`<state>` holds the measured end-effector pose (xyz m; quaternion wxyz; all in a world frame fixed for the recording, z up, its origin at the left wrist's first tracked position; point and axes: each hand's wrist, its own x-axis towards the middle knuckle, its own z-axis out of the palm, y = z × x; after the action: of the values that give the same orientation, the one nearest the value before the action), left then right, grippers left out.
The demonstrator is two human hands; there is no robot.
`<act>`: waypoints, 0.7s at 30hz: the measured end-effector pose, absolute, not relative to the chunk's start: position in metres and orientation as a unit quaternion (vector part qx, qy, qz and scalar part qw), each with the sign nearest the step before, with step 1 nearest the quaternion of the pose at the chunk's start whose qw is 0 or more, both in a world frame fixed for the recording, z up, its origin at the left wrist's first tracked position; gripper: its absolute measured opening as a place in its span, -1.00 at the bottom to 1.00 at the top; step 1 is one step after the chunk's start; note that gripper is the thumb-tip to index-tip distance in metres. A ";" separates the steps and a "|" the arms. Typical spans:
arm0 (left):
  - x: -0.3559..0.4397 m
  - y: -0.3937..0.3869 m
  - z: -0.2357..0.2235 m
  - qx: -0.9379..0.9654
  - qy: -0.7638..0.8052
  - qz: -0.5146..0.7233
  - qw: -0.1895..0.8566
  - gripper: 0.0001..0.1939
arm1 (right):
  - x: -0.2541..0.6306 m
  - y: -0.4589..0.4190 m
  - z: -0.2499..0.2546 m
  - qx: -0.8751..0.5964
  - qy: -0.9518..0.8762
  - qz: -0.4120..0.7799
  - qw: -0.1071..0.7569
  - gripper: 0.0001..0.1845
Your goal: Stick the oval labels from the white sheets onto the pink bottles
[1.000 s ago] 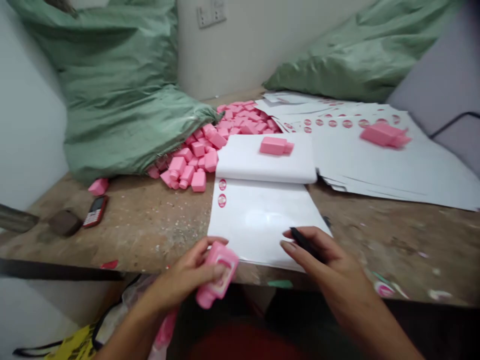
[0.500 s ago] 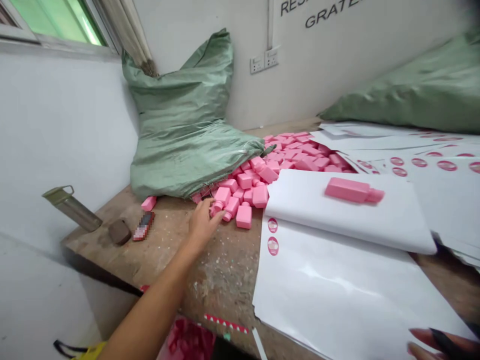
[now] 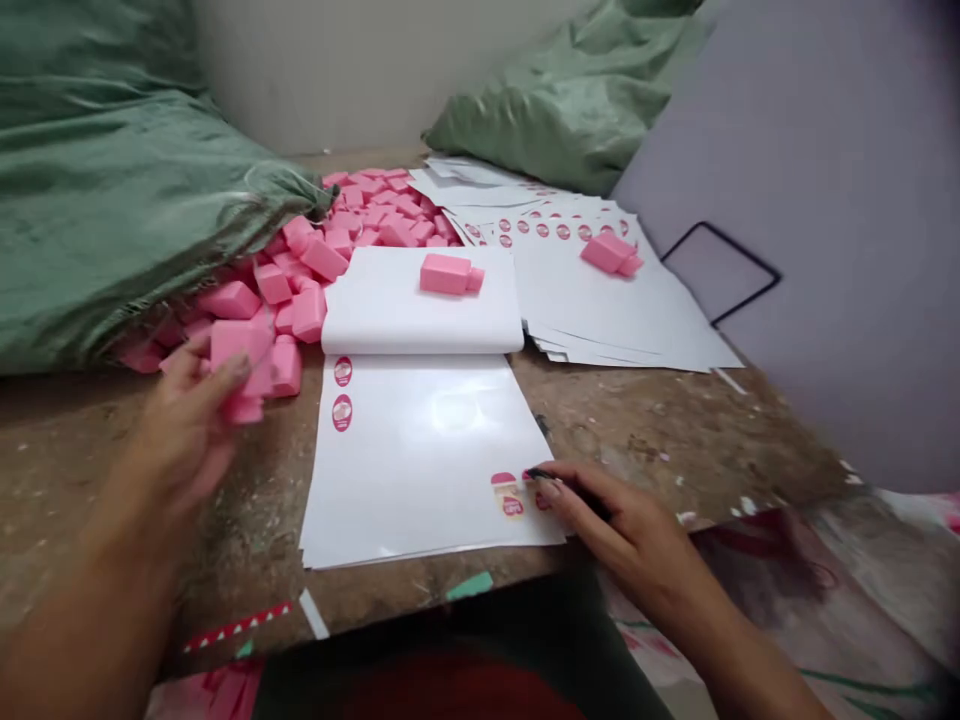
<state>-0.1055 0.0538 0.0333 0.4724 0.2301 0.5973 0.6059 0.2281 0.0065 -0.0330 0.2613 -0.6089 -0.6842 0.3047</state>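
My left hand [image 3: 187,420] is closed around a small pink plastic bottle [image 3: 241,350], its neck tilted down, at the front edge of the bottle heap [image 3: 307,310]. The picture is slightly blurred there. My right hand [image 3: 611,510] pinches a slim black pointed tool [image 3: 592,490], whose exact kind I cannot make out. Its tip touches or hovers over a small label on the right side of the white sticker sheet [image 3: 405,450]. A larger printed label [image 3: 508,497] lies just left of that tip. Another pink bottle [image 3: 444,275] rests on the sheet's folded-back part.
A green woven sack [image 3: 112,200] spills the bottles at left. Behind on the right lie more sticker sheets [image 3: 600,300] with one pink bottle [image 3: 611,253] on them. Another green sack [image 3: 555,120] sits at the back. The worn wooden table [image 3: 645,420] ends near my lap.
My view has swung right and closer. My left hand has picked up a pink bottle from the heap. My right hand has come fully into view over the sheet's right side.
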 end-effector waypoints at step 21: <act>0.032 0.018 -0.017 0.231 0.530 0.402 0.710 -0.50 | 0.225 0.007 -0.043 -0.577 -0.780 0.104 0.221 -0.77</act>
<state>0.0321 0.0175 -0.0175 0.7103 0.2306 0.5299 0.4019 0.2253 0.0065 -0.0430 0.2208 -0.5768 -0.7796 0.1039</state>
